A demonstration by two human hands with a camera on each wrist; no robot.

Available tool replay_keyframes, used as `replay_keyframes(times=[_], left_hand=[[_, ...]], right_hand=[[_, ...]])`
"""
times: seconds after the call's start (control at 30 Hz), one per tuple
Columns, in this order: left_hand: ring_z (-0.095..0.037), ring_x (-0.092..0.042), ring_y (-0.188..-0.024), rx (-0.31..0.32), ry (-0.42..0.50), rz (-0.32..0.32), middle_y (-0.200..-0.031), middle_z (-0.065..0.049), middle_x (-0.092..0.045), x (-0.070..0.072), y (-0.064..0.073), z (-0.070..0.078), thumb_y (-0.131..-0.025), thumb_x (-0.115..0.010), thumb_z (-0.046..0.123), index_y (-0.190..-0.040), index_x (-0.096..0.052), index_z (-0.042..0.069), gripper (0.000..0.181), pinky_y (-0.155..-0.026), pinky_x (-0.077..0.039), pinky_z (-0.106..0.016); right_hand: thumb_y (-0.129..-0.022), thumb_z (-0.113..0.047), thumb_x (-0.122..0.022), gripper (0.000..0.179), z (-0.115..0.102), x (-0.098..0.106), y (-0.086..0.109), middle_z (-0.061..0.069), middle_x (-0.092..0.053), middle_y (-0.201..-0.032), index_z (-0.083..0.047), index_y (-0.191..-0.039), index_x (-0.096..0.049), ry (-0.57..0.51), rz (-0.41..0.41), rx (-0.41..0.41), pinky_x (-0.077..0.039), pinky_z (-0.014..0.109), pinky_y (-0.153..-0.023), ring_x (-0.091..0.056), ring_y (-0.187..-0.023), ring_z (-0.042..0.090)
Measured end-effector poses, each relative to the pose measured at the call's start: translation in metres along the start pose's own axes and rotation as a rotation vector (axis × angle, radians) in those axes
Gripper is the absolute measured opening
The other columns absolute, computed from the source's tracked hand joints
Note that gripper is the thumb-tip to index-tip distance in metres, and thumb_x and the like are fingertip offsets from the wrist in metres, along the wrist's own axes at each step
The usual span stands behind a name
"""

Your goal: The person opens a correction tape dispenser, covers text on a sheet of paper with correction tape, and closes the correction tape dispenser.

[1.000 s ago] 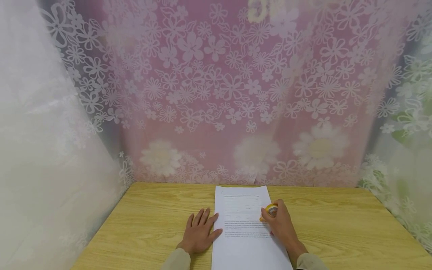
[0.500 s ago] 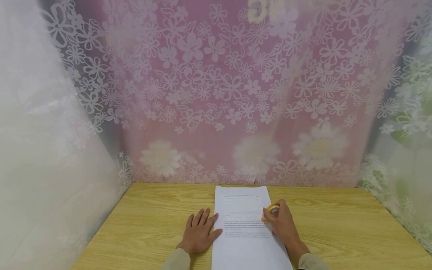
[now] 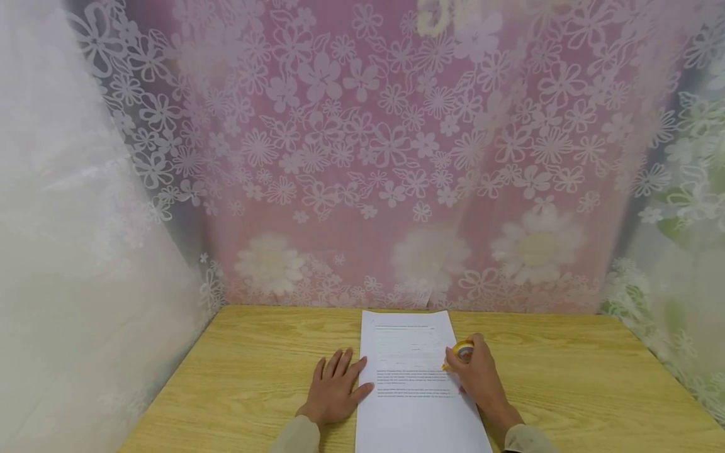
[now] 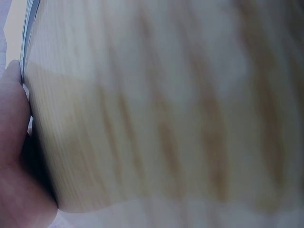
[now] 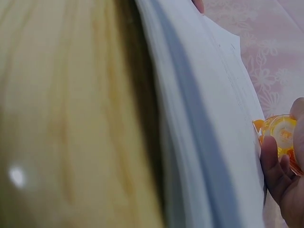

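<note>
A thick stack of white printed paper (image 3: pixel 416 425) lies lengthwise on the wooden table. My left hand (image 3: pixel 334 393) is laid flat beside it, fingers spread, with the thumb and index fingertips at the stack's left edge. In my right hand (image 3: pixel 480 380) I grip an orange and yellow correction tape (image 5: pixel 279 130) between thumb and fingers. Its tip meets the sheet near the right margin, just above the upper block of text. Through its clear case a white spool shows in the right wrist view. Pale strips cover much of the sheet's upper part.
The wood-grain table (image 3: pixel 583 377) extends to both sides of the stack. Behind it hangs a pink flowered curtain (image 3: pixel 351 157), and pale sheeting (image 3: pixel 85 251) closes in the left side. More flowered sheeting (image 3: pixel 674 264) hangs at the right.
My right hand has slid slightly to the right with the correction tape, across the sheet toward its right edge. The left hand and the paper stack have stayed in place.
</note>
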State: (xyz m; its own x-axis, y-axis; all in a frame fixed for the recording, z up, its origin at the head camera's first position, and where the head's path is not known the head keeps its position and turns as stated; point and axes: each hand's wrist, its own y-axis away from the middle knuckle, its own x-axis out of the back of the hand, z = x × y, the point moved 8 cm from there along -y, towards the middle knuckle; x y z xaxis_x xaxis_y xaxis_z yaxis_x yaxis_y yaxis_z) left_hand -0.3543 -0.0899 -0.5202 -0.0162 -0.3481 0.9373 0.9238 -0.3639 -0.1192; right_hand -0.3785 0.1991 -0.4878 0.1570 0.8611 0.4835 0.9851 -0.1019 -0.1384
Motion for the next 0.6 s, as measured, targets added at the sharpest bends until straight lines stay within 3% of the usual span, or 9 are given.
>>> replay_keyframes(times=[0.1, 0.6], left_hand=[[-0.033, -0.015, -0.142, 0.0, -0.005, 0.006, -0.155, -0.01, -0.025, 0.0003, -0.0001, -0.0004, -0.097, -0.028, 0.062, -0.148, -0.038, 0.026, 0.063, -0.108, -0.006, -0.06], [-0.033, -0.014, -0.142, -0.001, -0.011, 0.007, -0.156, -0.01, -0.023, -0.003, -0.0009, -0.0036, -0.096, -0.026, 0.064, -0.148, -0.037, 0.028, 0.065, -0.109, -0.004, -0.059]], right_hand=[[-0.093, -0.024, -0.064, 0.043, 0.0018, 0.0001, 0.0, 0.017, -0.053, -0.096, 0.002, -0.113, -0.037, -0.015, 0.002, -0.013, -0.047, 0.031, -0.043, -0.054, -0.066, 0.019], [-0.094, -0.024, -0.062, 0.04, 0.0034, 0.0015, 0.0, 0.019, -0.051, -0.099, 0.002, -0.111, -0.037, -0.018, 0.015, -0.001, -0.047, 0.031, -0.043, -0.054, -0.068, 0.02]])
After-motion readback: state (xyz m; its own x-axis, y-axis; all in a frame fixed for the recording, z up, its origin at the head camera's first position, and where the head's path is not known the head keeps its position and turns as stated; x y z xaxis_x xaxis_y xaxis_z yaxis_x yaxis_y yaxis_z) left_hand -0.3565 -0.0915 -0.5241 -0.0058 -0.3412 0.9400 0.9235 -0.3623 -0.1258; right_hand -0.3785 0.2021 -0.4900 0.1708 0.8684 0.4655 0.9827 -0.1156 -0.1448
